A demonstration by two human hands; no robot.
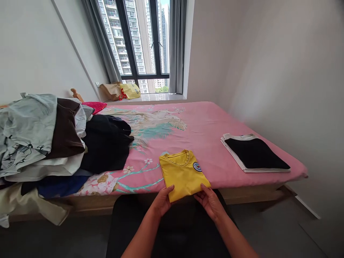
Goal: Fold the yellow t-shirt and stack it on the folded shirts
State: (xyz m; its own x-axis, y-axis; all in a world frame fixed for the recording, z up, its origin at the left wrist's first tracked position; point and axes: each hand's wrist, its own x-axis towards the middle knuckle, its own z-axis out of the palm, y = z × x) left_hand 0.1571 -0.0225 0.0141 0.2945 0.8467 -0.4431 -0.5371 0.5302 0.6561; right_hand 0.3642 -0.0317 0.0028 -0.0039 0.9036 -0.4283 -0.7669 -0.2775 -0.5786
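A folded yellow T-shirt (183, 173) with a round badge lies at the near edge of the bed, on the pink flowered sheet (204, 129). My left hand (162, 200) grips its near left corner, thumb on top. My right hand (210, 201) pinches its near right corner in the same way. Both hands are closed on the cloth. My forearms reach up from the bottom of the picture over something black below me.
To the right lies a stack of folded clothes (254, 153), black on white. A loose heap of unfolded clothes (53, 143) covers the bed's left side. Two bags (120, 90) sit on the window sill. A white wall runs along the right.
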